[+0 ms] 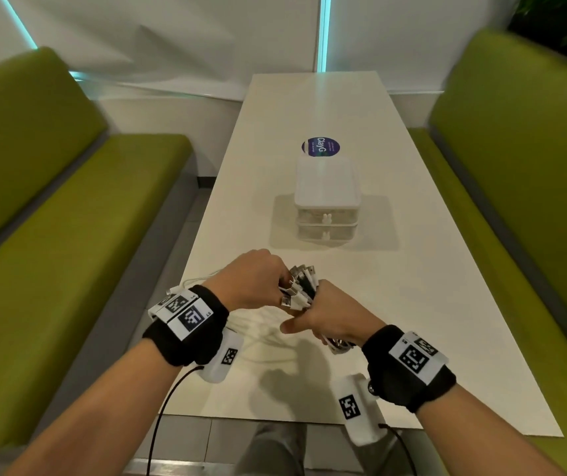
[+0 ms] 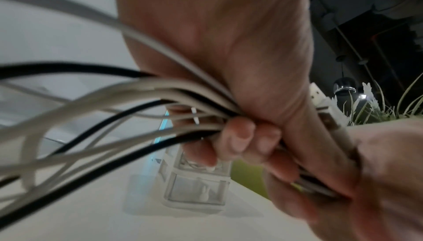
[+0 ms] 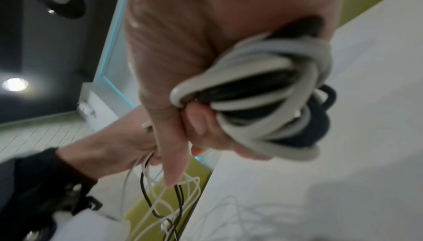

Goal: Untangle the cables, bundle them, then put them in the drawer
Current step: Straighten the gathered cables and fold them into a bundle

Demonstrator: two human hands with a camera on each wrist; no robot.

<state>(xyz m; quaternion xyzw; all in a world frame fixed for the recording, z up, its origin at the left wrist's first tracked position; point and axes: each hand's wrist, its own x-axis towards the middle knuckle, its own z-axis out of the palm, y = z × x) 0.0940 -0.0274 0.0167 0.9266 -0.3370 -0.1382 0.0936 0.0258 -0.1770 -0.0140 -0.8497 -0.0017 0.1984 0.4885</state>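
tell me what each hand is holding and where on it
Both hold the cables. The left hand grips them just behind the plugs; the right hand grips the folded loops at the other end.

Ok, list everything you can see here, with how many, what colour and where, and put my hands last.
White and black charging cables: several, gathered in both hands above the near table end, loops trailing onto it.
Clear plastic two-drawer box: one, white-lidded, mid table, drawers closed.
Round dark blue sticker: one, on the table behind the box.
Long white table: one, centre.
Green padded benches: two, either side.
Black wristbands with white marker tags: two, on the wrists.
Left hand: grips the plug ends.
Right hand: grips coiled cable.
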